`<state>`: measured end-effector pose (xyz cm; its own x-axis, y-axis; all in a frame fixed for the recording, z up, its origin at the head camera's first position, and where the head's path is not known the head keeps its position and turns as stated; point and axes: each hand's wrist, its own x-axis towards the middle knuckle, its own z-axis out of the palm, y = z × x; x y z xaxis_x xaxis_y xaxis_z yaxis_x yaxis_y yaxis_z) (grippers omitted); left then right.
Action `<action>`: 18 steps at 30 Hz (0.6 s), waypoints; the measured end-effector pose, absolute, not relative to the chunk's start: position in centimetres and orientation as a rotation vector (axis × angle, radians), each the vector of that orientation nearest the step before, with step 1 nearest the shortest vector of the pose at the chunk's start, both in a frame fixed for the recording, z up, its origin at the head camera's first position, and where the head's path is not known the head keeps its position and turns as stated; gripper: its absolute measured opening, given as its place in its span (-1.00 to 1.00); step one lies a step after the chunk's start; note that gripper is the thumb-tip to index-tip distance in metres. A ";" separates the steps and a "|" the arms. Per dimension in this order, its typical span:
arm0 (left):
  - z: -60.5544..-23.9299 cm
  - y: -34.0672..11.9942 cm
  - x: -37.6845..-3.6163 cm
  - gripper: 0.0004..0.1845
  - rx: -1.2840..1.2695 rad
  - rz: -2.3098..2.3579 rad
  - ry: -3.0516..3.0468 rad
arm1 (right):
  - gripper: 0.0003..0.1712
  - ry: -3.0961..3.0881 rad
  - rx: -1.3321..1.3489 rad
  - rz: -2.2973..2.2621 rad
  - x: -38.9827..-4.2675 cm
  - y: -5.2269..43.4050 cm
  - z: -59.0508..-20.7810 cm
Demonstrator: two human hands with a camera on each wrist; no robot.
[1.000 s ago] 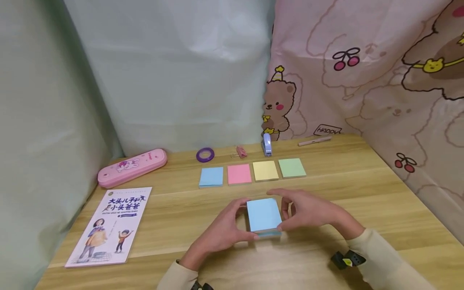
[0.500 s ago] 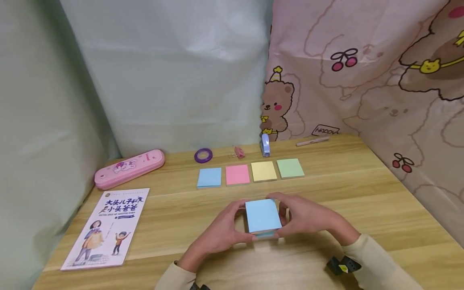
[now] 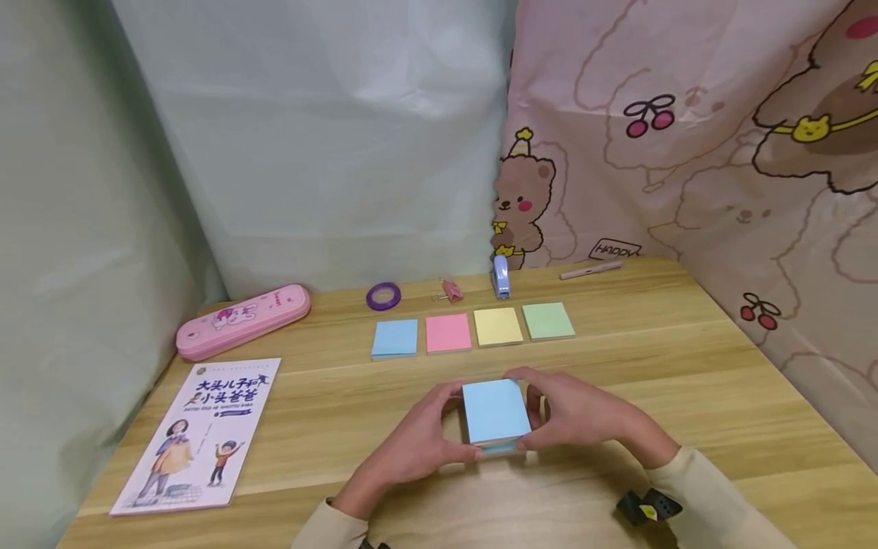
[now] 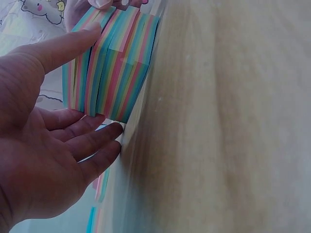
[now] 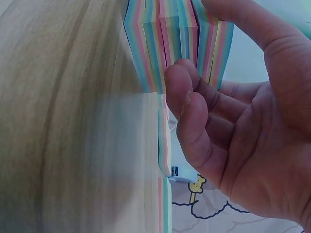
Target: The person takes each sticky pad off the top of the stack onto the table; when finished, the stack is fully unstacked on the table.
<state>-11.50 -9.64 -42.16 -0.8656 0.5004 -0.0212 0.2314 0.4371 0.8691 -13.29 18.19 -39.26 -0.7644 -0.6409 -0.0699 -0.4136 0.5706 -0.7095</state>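
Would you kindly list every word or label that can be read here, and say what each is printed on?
"大头儿子和小头爸爸": title on the booklet cover; the smaller lines beneath it are too small to read.
"HAPPY": label on the pink bear curtain.
Red lettering on the pink pencil case: too small to read.

table (image 3: 686,381): light wood | back row: pink pencil case (image 3: 243,320), purple tape roll (image 3: 382,296), pink clip (image 3: 452,289), blue stapler (image 3: 501,276), pink pen (image 3: 591,269) | middle row of sticky pads: blue pad (image 3: 395,338), pink pad (image 3: 449,333), yellow pad (image 3: 498,326), green pad (image 3: 548,321) | front left: picture book (image 3: 199,433) | front centre: multicoloured note stack (image 3: 495,412)
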 end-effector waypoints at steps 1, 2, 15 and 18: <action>-42.2 -9.6 -11.5 -0.03 0.638 1.399 2.420 | -0.05 2.488 -0.862 -1.000 -13.3 18.2 -39.3; -42.2 -9.6 -11.5 -0.03 0.644 1.402 2.421 | -0.05 2.489 -0.860 -0.999 -13.3 18.2 -39.3; -42.2 -9.6 -11.4 -0.05 0.617 1.443 2.374 | -0.05 2.520 -0.855 -0.974 -13.2 18.1 -39.1; -42.1 -9.6 -11.5 -0.06 0.623 1.445 2.373 | -0.04 2.521 -0.847 -0.971 -13.2 18.1 -39.0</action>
